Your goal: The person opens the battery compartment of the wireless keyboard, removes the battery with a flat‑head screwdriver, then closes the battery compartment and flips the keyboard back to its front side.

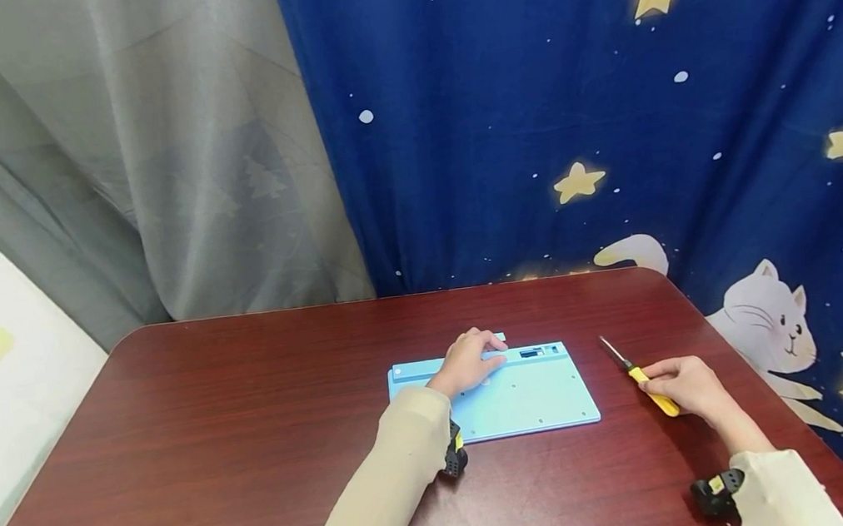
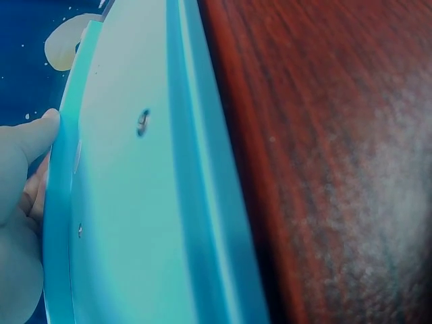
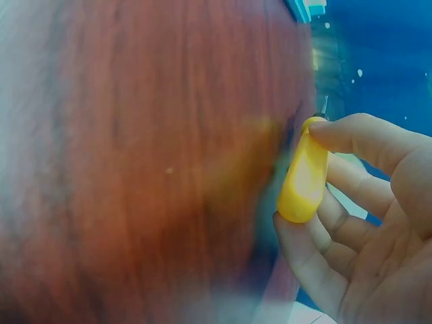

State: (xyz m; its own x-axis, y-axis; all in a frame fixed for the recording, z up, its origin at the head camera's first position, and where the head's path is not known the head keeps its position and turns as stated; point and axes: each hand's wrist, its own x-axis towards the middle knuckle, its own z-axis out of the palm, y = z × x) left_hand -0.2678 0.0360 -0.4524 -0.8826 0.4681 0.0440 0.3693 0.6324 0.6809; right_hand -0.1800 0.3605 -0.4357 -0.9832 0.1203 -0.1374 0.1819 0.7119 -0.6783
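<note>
A light blue keyboard (image 1: 531,399) lies face down on the table, its underside dotted with small screws. On its raised far strip, a battery compartment (image 1: 531,354) stands uncovered. My left hand (image 1: 469,362) rests over that strip, left of the compartment; its fingertips reach past the far edge beside a small light blue piece (image 1: 500,336). Whether they touch this piece is unclear. To the right of the keyboard, my right hand (image 1: 686,386) holds a screwdriver (image 1: 654,391) by its yellow handle, thumb and fingers round it in the right wrist view, metal shaft pointing away and left.
The dark red wooden table (image 1: 255,428) has rounded far corners. Behind it hang a grey curtain (image 1: 216,147) and a blue curtain (image 1: 470,125) with stars and a cat. A white surface (image 1: 2,375) borders the left side.
</note>
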